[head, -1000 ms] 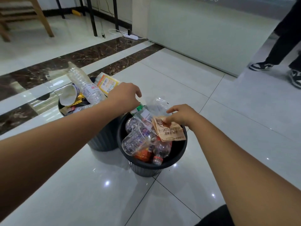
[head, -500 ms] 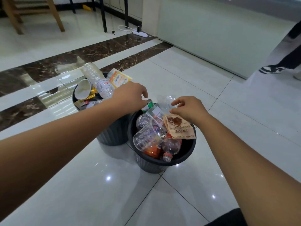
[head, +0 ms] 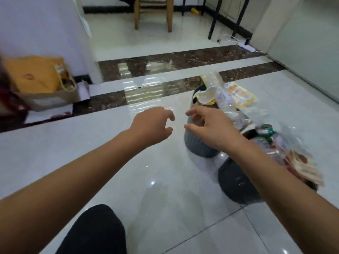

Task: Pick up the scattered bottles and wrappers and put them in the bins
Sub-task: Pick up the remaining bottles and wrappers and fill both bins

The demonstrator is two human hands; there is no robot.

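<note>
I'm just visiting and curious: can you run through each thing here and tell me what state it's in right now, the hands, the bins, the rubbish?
Left hand: open, empty, fingers curled, above the floor.
Right hand: open, empty, in front of the far bin.
Far bin: upright, heaped past its rim.
Near bin: upright, overfull.
Clear bottle: tilted, sticking out of the far bin.
Yellow wrapper: lying on that heap.
Brown wrapper: on top of the near bin, blurred.

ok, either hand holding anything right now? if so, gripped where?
Nothing held. Left hand and right hand are both open with fingers spread and nothing in them, above the floor beside the far bin; the brown wrapper lies in the near bin.
</note>
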